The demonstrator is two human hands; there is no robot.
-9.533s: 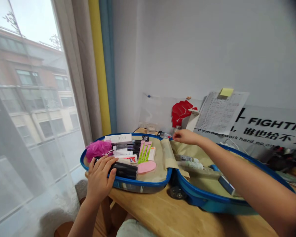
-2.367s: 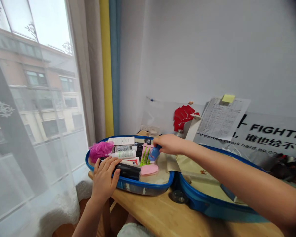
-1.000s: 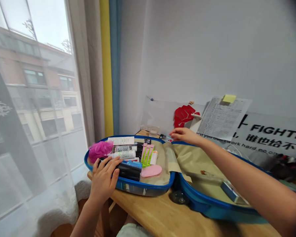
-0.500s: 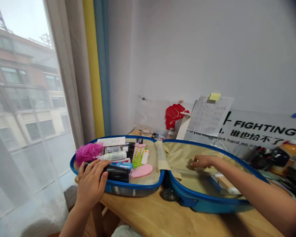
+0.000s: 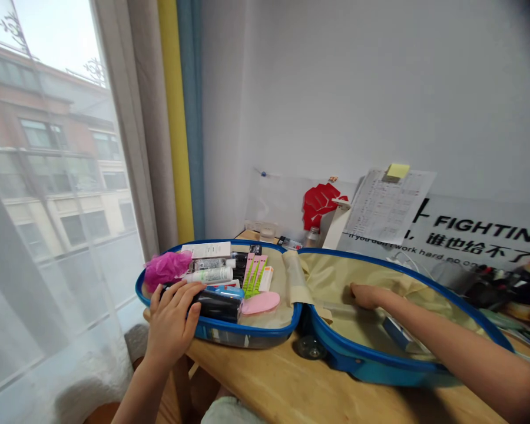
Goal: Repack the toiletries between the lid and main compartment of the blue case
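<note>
Case (image 5: 382, 372) lies open on bench (image 5: 282, 386), left & right halves side by side, hinge side btwn them. Left hand (image 5: 173, 318) is over left half's near edge, on left end of black can (image 5: 221, 305). Its fingers are loosely bent, slightly apart, thumb out to the right; can't tell if it grips or just rests.

Right hand (image 5: 365, 296) is down in right half, toward its left side. Fingers bent, pointing left; tips too small to make out, so can't tell how far open or if anything's held. Clear strip (image 5: 342, 307) lies just near side of it; blue box (image 5: 400, 334) is nearer & further right, partly behind forearm.

Left half, approx. far to near: pink puff (image 5: 166, 267) at far left, white box (image 5: 206, 249) along far edge, clear bottle (image 5: 209, 265), then white tube (image 5: 212, 275). Black items (image 5: 239, 259) sit right of bottle, then 3 pink/green packets (image 5: 255, 275) & small white/orange box (image 5: 267, 279). Blue item (image 5: 228, 291) is just far side of can, pink paddle (image 5: 261, 302) by its right end.

Far side of case, nr wall: glass jar (image 5: 312, 238).
</note>
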